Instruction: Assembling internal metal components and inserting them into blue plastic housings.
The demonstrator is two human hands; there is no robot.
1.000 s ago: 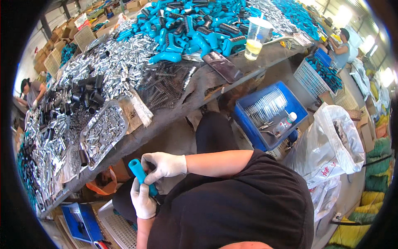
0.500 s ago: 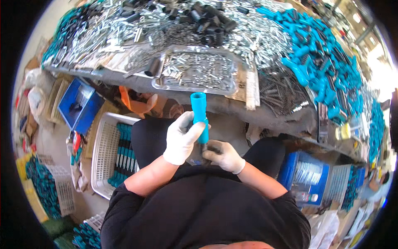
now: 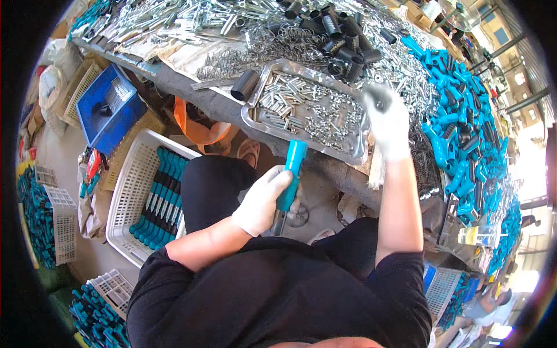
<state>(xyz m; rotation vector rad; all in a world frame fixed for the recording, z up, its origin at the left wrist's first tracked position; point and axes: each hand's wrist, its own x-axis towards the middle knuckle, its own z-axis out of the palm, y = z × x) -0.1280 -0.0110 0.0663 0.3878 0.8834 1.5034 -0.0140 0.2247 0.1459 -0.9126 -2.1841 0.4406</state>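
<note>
My left hand (image 3: 262, 202), in a white glove, is closed round a teal tubular handle (image 3: 295, 159) held upright above my lap. A grey metal piece (image 3: 278, 223) sticks out below it. My right hand (image 3: 387, 122), also gloved, is raised over the right end of a clear plastic tray (image 3: 348, 155). Its fingers are smeared by motion, and whether they hold anything does not show. Short metal pins (image 3: 284, 95) and small screw-like parts (image 3: 333, 124) lie in the tray. A black tube (image 3: 245, 85) rests at the tray's left corner.
Springs (image 3: 255, 55), black sleeves (image 3: 348, 58) and teal handles (image 3: 458, 127) are heaped along the bench. On my left stands a white basket (image 3: 123, 200) of teal-and-black tools, with a blue bin (image 3: 110, 107) beyond. An orange bag (image 3: 200, 133) hangs beneath the bench edge.
My right hand has left the lower end of the teal handle and moved up and right to the tray. My left hand still holds the handle, now slightly lower and tilted. The view has turned.
</note>
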